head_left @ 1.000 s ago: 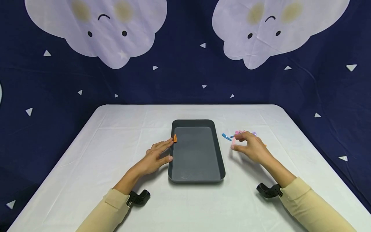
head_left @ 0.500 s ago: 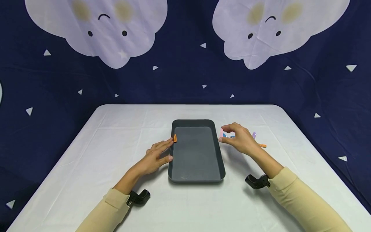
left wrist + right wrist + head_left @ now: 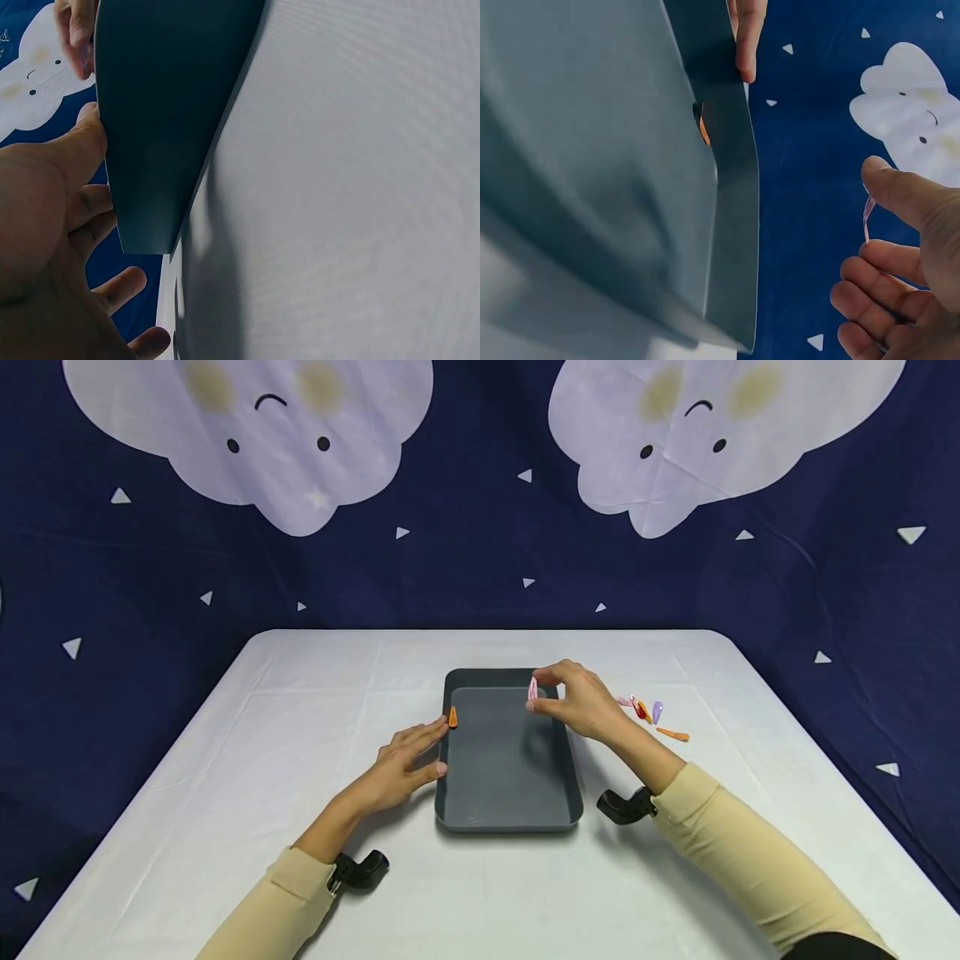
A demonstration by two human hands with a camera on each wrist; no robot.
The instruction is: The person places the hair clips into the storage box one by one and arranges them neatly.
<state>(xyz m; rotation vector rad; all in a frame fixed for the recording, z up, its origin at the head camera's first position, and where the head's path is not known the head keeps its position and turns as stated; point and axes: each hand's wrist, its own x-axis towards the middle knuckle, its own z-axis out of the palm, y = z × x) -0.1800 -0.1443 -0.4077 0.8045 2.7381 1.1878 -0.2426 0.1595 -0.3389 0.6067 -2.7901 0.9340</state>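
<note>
A pink snap hair clip (image 3: 532, 688) is pinched between the thumb and a finger of my right hand (image 3: 588, 702), held above the upper right of a dark grey rectangular tray (image 3: 510, 777). In the right wrist view the hair clip (image 3: 868, 218) shows edge-on, its ends at the thumb and fingertip. My left hand (image 3: 401, 768) rests at the tray's left wall, fingers mostly straight and touching the rim. An orange hair clip (image 3: 453, 717) lies inside the tray along that left side, near the left fingertips. In the left wrist view the tray's outer wall (image 3: 165, 135) hides its inside.
Right of the tray, on the white-covered table (image 3: 300, 693), lie a purple clip (image 3: 657, 712), an orange clip (image 3: 672, 735), a red clip (image 3: 638, 707) and others. My right hand and forearm cover part of that area. A dark blue cloud-patterned cloth (image 3: 480, 568) hangs behind.
My right hand has carried the pink hair clip leftward from the clips on the table to above the tray. The left hand, the tray and the orange clip in it have stayed put.
</note>
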